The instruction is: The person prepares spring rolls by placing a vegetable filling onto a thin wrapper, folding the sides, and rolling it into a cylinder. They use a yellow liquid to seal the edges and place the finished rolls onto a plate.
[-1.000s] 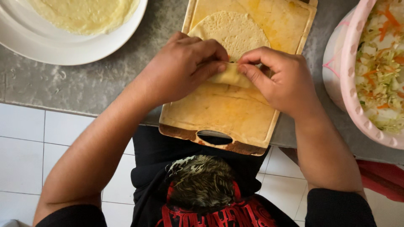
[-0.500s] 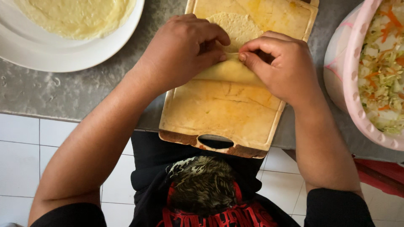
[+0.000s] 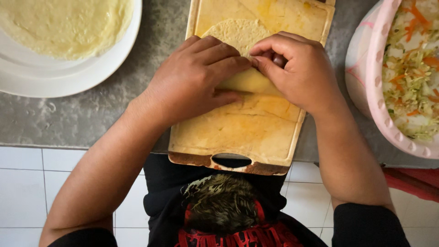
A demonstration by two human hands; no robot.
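Cutting board (image 3: 238,132), wooden, pale, with a slot handle at the near edge, lies on a grey stone counter (image 3: 91,114); everything below is placed from that board. On the board's far half lies a thin round wrapper (image 3: 238,32), pale yellow, partly rolled: the near portion is already a tight roll (image 3: 249,82) lying across the board's middle, the far portion flat and uncovered toward the board's far edge. Left hand (image 3: 196,80) rests palm down over the left end of the roll, fingers close together and bent, tips pressing onto the fold. Right hand (image 3: 297,68) covers the right end, fingers curled in and pinched together on the wrapper's edge at the roll's top; thumb tucked under, cannot see it fully. The two hands meet at the board's centre line, fingertips touching or nearly so. Left of the board, well apart, a white plate (image 3: 114,68) carries a stack of similar flat wrappers (image 3: 64,25). Right of the board, just beside it, a pink bowl (image 3: 379,91) holds shredded vegetables (image 3: 411,68), pale green with orange strips. Judgement on handling: the wrapper looks light, soft, limp and easily torn; probably a little slick or damp. Best held by the rolled edge with flat fingertips spread along its length, gentle even pressure, not pinched hard at one spot.
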